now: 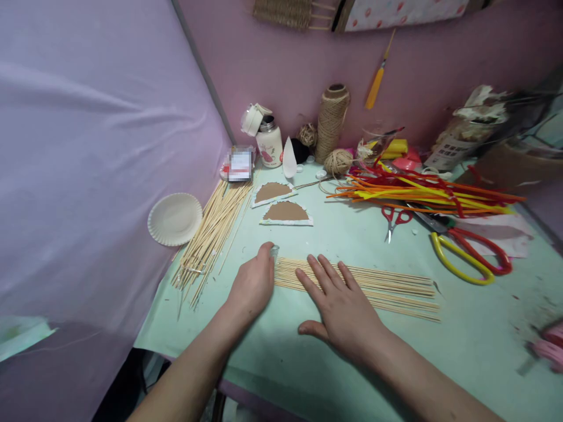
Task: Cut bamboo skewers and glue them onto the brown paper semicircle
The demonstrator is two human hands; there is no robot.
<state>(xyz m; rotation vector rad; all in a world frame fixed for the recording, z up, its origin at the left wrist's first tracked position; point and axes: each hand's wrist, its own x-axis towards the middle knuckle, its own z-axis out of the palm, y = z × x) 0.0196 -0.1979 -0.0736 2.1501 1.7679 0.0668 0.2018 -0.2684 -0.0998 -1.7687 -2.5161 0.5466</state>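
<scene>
A row of thin wooden sticks (404,285) lies side by side on the green tabletop (272,357). My right hand (336,299) rests flat across the sticks, its fingers spread. At their left ends, my left hand (255,278) is closed around a small clear piece (275,252), perhaps tape or plastic, pressed upright against the stick ends. Its fingers are curled, and the palm side is hidden. Beyond the hands lie two half-round brown cardboard pieces with white edging, one (287,212) nearer and the other (272,191) behind it.
Loose sticks (215,234) and a paper plate (175,219) lie at left. A bottle (269,143) and twine spool (333,123) stand at the back. Right are colored pipe cleaners (422,193), small scissors (394,220) and large scissors (461,258). Pink wall behind.
</scene>
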